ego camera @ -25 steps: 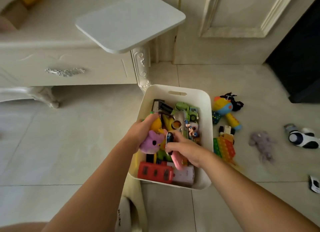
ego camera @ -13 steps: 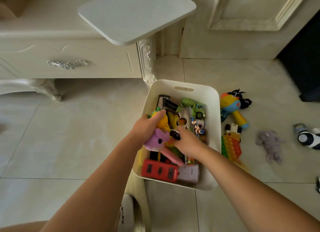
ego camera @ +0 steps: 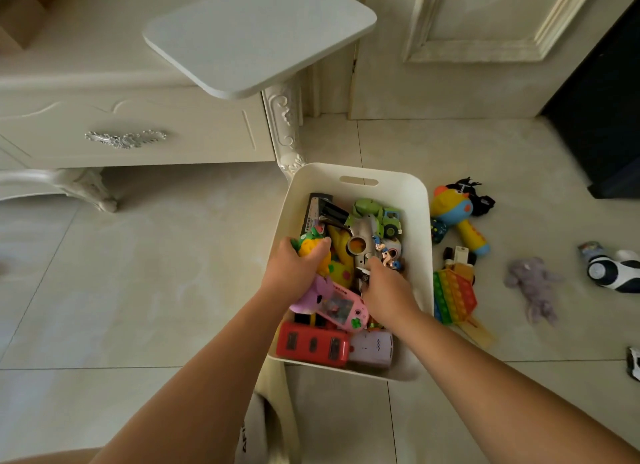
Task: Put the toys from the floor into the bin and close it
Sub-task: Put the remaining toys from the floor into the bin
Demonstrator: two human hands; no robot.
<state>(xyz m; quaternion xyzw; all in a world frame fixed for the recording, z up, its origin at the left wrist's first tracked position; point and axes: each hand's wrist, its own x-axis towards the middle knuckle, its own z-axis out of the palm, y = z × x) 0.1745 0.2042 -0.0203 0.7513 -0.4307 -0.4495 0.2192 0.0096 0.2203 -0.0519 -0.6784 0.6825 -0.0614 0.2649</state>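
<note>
A white bin [ego camera: 359, 173] stands on the tiled floor, full of toys. Both my hands are inside it. My left hand [ego camera: 294, 273] grips a yellow and green plush toy [ego camera: 311, 249] near the bin's left wall. My right hand [ego camera: 384, 287] pinches a small dark toy [ego camera: 363, 275] in the middle. A pink toy phone [ego camera: 341, 306] lies between my hands, with a red bus [ego camera: 311, 344] at the near end. On the floor right of the bin lie a rainbow pop toy [ego camera: 453, 297], a colourful rattle [ego camera: 457, 214], a purple plush [ego camera: 533, 287] and a black-and-white toy [ego camera: 613, 269].
The bin's white lid [ego camera: 256, 31] rests on a cream cabinet [ego camera: 138, 131] behind and left of the bin. A dark piece of furniture [ego camera: 602, 124] stands at the far right. A small white car [ego camera: 633, 363] lies at the right edge. Bare tiles stretch to the left.
My right hand let go of the pink toy phone, which now lies flat in the bin. Both hands pushed deeper among the toys, and my left hand shifted from the purple toy onto the yellow plush.
</note>
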